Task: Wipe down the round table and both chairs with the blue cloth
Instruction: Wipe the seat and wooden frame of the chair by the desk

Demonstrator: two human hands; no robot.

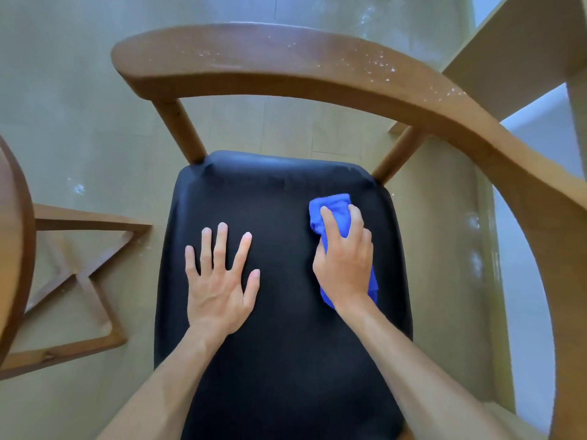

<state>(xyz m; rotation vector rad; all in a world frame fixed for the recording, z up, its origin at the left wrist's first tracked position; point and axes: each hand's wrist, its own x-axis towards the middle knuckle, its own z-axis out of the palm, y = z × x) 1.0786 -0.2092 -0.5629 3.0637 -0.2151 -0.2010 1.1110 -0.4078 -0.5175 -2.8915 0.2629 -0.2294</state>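
Two hands (219, 290), one cloth (333, 211), one chair (286, 344)

The chair (286, 74) has a warm brown wooden frame, its curved backrest flecked with white specks on the right. Its seat (279, 312) is plain black. The cloth (333, 214) is bright blue. At left, the table's edge (12, 249) is reddish brown. The floor (79, 122) is pale olive-beige.

Both hands lay on the chair seat (279, 312): left hand (219, 281) flat, right hand (344, 258) on the cloth (333, 208); table (12, 249) stood left.
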